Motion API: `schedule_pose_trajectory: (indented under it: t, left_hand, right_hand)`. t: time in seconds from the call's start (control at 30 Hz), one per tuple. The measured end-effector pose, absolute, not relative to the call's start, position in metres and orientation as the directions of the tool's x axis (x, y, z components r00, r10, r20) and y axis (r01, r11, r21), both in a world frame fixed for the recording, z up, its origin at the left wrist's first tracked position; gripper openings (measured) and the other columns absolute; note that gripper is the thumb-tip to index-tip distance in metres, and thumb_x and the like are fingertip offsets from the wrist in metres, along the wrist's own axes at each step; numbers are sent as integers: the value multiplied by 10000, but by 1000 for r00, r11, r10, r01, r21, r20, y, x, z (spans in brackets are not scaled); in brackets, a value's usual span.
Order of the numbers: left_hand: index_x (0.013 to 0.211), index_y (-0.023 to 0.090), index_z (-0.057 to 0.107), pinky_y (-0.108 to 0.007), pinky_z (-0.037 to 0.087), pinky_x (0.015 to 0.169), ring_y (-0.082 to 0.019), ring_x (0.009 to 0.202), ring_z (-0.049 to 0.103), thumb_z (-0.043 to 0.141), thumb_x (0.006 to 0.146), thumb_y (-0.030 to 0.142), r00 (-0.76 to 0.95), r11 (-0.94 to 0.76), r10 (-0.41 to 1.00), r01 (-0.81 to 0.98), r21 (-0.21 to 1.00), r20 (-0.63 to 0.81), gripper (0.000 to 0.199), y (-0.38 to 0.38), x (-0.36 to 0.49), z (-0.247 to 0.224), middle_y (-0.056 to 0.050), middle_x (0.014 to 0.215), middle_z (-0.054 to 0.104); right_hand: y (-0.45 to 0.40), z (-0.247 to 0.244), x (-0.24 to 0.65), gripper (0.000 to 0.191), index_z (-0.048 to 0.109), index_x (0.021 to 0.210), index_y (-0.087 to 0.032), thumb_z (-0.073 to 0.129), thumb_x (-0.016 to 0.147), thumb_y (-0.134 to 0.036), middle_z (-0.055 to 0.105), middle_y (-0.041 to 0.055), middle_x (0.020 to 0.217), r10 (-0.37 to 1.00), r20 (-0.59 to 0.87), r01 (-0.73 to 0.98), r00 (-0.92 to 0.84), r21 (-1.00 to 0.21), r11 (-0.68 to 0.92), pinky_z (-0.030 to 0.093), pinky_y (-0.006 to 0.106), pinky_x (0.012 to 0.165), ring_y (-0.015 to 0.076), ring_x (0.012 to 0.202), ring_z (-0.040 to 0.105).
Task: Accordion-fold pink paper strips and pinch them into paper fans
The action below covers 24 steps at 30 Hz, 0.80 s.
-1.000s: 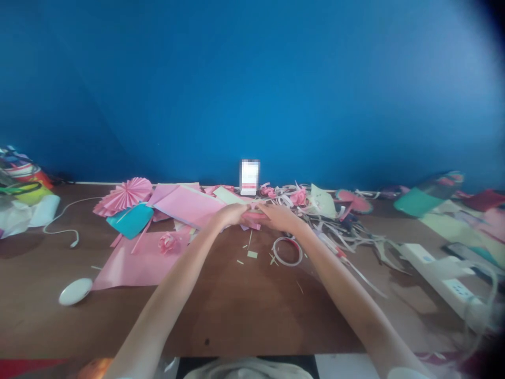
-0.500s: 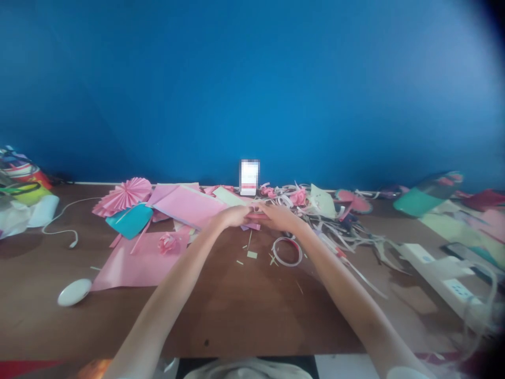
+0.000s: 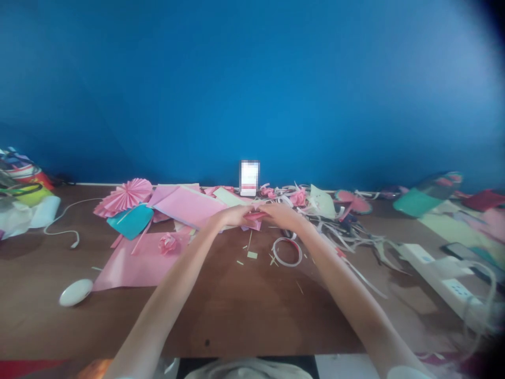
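Both hands meet at the back middle of the brown table [image 3: 244, 305], in front of a lit phone [image 3: 249, 179]. My left hand [image 3: 236, 215] has its fingers closed on a small pink paper piece [image 3: 255, 216]. From the right, my right hand [image 3: 278, 215] grips the same piece with bent fingers. The fingertips nearly touch, and part of the piece is hidden by them. Just below lie a small pale green scrap [image 3: 252, 255] and a white ring-shaped roll [image 3: 287, 251].
Pink sheets [image 3: 189, 205], a pink paper fan [image 3: 128, 196], a teal piece [image 3: 132, 220] and a white oval object [image 3: 76, 292] lie left. Tangled paper strips [image 3: 355, 237], a white power strip [image 3: 442, 279] and green paper lie right. A blue wall stands behind.
My hands have shifted slightly around the pink piece, which shows a little more between the fingertips. My right hand is turned a little differently.
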<state>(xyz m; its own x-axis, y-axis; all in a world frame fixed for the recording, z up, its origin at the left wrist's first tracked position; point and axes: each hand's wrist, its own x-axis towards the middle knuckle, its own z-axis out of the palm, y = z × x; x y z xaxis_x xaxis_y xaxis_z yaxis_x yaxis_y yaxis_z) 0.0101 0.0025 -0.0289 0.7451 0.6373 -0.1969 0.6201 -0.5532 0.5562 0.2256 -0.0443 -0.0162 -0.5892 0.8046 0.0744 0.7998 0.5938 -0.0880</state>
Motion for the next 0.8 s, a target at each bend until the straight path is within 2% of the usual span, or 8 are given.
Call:
schedule_pose_trajectory:
  t: [0.1,0.3,0.43,0.53,0.63,0.73,0.8]
  left_hand:
    - [1192,221,548,-264,423,777,-236,1022,602,502,850,589,771,-548,609,578,604,-186,505,-1,16,-30,-72,1237,631]
    - [1071,186,549,-280,414,674,-234,878,616,391,858,704,719,-510,663,638,577,-209,582,0,16,-31,-97,1059,666]
    - [1069,185,529,-270,406,654,-224,867,617,412,892,609,718,-532,669,644,550,-192,474,2,15,-31,-99,1064,656]
    - [1044,183,539,-269,406,660,-225,865,616,398,909,566,719,-560,664,661,500,-207,430,1,15,-28,-95,1067,656]
    - [1018,174,550,-272,400,645,-230,846,618,419,906,533,711,-582,663,686,436,-234,398,-1,15,-25,-100,1049,660]
    - [1018,173,566,-276,397,644,-241,851,621,432,900,523,695,-584,674,709,394,-252,393,-4,18,-23,-106,1048,666]
    - [1028,173,579,-275,397,644,-244,855,623,429,896,541,685,-568,675,720,398,-275,419,-6,19,-21,-108,1049,670]
  right_hand:
    - [-45,-16,224,262,635,1076,-204,470,971,-379,695,104,1099,803,65,797,-593,-97,596,421,290,740,220,915,643]
    - [-41,-17,230,326,626,1179,-238,458,970,-423,687,83,1159,808,109,796,-579,-143,589,426,296,771,222,961,639]
    - [-42,-16,230,378,588,1251,-250,416,985,-455,665,77,1215,797,133,777,-589,-180,604,429,300,807,212,1010,628]
    - [-42,-16,226,372,610,1184,-235,388,993,-464,672,78,1175,791,112,766,-602,-202,611,432,302,810,208,1007,621]
    - [-43,-16,222,341,621,1102,-211,340,1017,-383,678,83,1130,788,86,762,-610,-210,613,421,304,827,202,1009,612]
    - [-45,-15,219,348,623,1030,-201,316,1020,-367,689,91,1062,813,39,793,-581,-198,577,414,298,787,207,952,622]
    - [-47,-12,219,347,594,1091,-207,355,1001,-441,691,97,1046,829,18,808,-559,-209,550,408,292,734,218,907,632]
